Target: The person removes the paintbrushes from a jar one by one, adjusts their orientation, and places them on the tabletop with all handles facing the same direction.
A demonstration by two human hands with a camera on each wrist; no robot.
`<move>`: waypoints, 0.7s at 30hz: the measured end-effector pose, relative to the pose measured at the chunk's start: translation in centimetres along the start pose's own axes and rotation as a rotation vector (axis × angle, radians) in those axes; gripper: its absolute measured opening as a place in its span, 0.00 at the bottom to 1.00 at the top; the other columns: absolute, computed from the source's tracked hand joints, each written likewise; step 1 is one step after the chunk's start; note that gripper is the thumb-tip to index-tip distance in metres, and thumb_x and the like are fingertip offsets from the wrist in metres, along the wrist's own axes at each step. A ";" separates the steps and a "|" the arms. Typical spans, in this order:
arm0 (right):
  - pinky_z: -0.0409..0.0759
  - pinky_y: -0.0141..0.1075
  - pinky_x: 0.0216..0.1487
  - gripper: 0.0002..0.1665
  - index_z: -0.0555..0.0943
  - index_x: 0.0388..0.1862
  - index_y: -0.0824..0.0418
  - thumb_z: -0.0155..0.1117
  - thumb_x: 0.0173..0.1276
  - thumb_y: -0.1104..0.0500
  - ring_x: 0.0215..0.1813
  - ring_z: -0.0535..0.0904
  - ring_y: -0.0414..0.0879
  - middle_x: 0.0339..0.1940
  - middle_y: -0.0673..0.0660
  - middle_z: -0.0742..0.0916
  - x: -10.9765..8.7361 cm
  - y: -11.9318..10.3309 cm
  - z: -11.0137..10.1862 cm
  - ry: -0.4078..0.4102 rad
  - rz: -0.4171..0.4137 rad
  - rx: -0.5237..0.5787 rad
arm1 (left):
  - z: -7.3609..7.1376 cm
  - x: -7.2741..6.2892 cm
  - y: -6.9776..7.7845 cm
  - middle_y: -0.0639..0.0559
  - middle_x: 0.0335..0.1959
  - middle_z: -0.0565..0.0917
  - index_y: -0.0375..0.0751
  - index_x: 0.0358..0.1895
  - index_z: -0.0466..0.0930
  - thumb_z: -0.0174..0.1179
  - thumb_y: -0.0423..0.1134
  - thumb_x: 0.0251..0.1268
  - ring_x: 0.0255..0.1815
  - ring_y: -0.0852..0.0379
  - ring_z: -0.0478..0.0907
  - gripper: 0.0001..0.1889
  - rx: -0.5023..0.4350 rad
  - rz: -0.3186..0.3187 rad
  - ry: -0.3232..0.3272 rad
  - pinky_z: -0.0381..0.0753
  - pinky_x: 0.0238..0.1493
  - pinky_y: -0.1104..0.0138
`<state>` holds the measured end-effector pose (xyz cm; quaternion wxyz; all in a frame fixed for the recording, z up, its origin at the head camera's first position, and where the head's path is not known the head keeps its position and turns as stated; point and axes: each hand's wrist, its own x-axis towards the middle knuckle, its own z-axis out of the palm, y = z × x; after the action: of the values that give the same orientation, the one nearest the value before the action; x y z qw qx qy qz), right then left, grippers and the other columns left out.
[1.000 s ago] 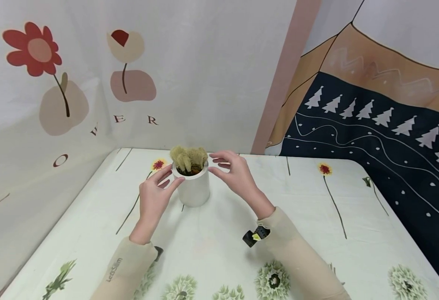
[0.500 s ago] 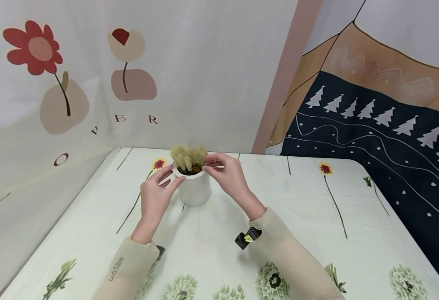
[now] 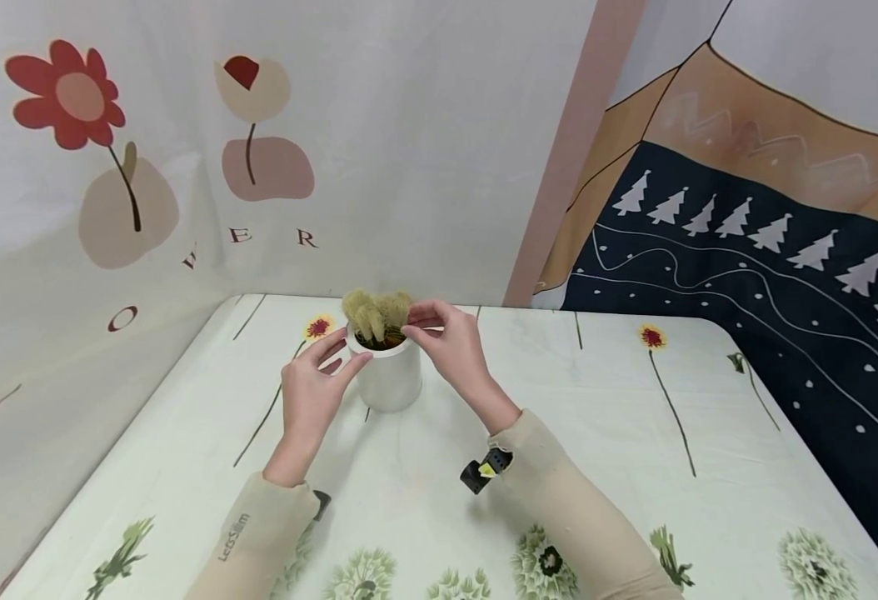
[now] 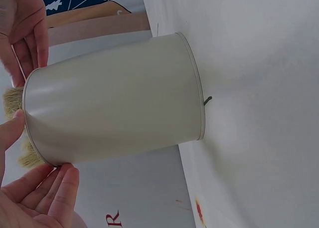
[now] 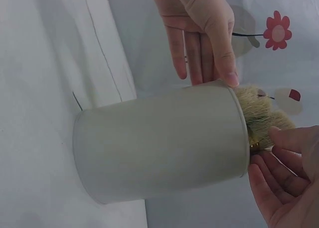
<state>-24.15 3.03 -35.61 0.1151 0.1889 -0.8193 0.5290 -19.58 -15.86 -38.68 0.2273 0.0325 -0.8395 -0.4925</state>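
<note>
A tall white cylindrical pot stands upright on the tablecloth, with fuzzy yellow-green dried grass rising above its rim. My left hand holds the pot at the rim, thumb on the near side and fingers along the left. At the pot's right side, my right hand has its thumb and fingertips around a plume. In the right wrist view, that thumb rests against the dried grass, and the other fingers sit just under it by the rim. Inside the pot, dark material and an orange bit show; the stems' lower ends are hidden.
The white tablecloth has printed flowers and stems. Behind it hang a pale curtain with printed flowers and letters, and a dark blue cloth with white trees. A small black device is strapped to the right wrist.
My right hand has moved left from beside the pot, and its fingertips have closed in on the dried grass. The left hand and the pot have stayed in place.
</note>
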 end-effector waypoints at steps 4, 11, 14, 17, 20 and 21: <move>0.89 0.32 0.50 0.15 0.82 0.51 0.63 0.70 0.66 0.62 0.48 0.87 0.50 0.45 0.60 0.89 0.2 0.2 0.4 0.007 -0.005 -0.006 | 0.0 0.0 -0.1 0.40 0.58 0.84 0.40 0.61 0.81 0.73 0.46 0.58 0.59 0.45 0.83 0.28 -0.004 -0.002 0.002 0.87 0.56 0.59; 0.89 0.32 0.49 0.12 0.81 0.46 0.63 0.71 0.65 0.63 0.45 0.87 0.49 0.42 0.59 0.89 0.4 0.2 0.9 0.029 -0.051 -0.077 | 0.0 0.0 -0.2 0.42 0.57 0.85 0.40 0.61 0.81 0.73 0.46 0.57 0.58 0.48 0.84 0.28 0.003 0.012 0.012 0.87 0.54 0.62; 0.89 0.32 0.48 0.10 0.82 0.44 0.63 0.70 0.65 0.64 0.44 0.87 0.49 0.41 0.59 0.89 0.5 0.3 0.9 0.042 -0.056 -0.066 | 0.0 0.0 -0.2 0.42 0.58 0.85 0.40 0.61 0.81 0.73 0.46 0.57 0.58 0.48 0.84 0.28 0.000 0.011 0.011 0.87 0.54 0.62; 0.89 0.31 0.47 0.08 0.82 0.43 0.62 0.69 0.66 0.65 0.44 0.87 0.49 0.40 0.58 0.89 0.4 0.3 0.9 0.053 -0.053 -0.057 | 0.1 -0.1 -0.1 0.43 0.58 0.85 0.41 0.61 0.81 0.73 0.46 0.57 0.58 0.49 0.84 0.28 0.003 0.010 0.011 0.87 0.54 0.63; 0.89 0.32 0.47 0.06 0.82 0.41 0.62 0.68 0.66 0.65 0.44 0.87 0.49 0.40 0.58 0.89 0.4 0.2 0.9 0.063 -0.051 -0.059 | 0.1 -0.2 0.0 0.44 0.58 0.85 0.42 0.61 0.81 0.73 0.46 0.57 0.58 0.49 0.84 0.28 0.008 0.007 0.012 0.87 0.53 0.65; 0.89 0.32 0.46 0.06 0.82 0.41 0.62 0.68 0.66 0.65 0.44 0.87 0.49 0.40 0.58 0.89 0.4 0.1 0.9 0.067 -0.051 -0.057 | 0.1 -0.2 0.0 0.44 0.58 0.85 0.42 0.61 0.81 0.73 0.46 0.58 0.58 0.50 0.84 0.28 0.010 0.006 0.012 0.87 0.53 0.65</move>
<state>-24.55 2.19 -35.91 0.1614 0.1886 -0.8246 0.5084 -19.47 -15.74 -38.78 0.2338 0.0339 -0.8406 -0.4874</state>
